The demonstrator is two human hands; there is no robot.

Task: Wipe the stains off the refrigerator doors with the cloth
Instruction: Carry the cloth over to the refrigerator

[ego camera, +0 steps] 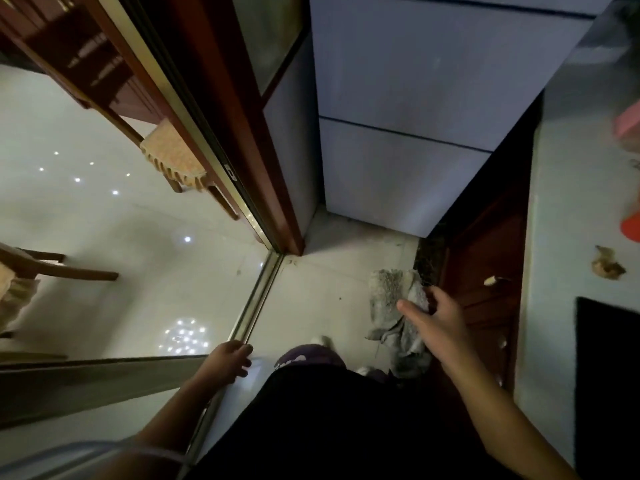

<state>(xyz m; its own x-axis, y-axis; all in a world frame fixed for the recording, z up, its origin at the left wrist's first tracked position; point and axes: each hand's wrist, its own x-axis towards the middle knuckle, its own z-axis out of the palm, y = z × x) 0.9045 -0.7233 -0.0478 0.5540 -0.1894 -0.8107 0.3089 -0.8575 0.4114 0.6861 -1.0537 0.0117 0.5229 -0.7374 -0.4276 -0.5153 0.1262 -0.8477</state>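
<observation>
Floor tiles (329,271) lay below the pale refrigerator doors (415,81). The right hand (440,327) held a grey cloth (388,292). The left hand (228,362) hung loosely curled, holding nothing.

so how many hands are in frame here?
2. The left hand is low centre-left, by the sliding-door track, holding nothing. The right hand is lower right, holding the grey cloth below the refrigerator doors. No others appear.

Grey cloth (394,299); pale blue-grey refrigerator doors (415,98); reddish-brown door frame (242,126)
</observation>
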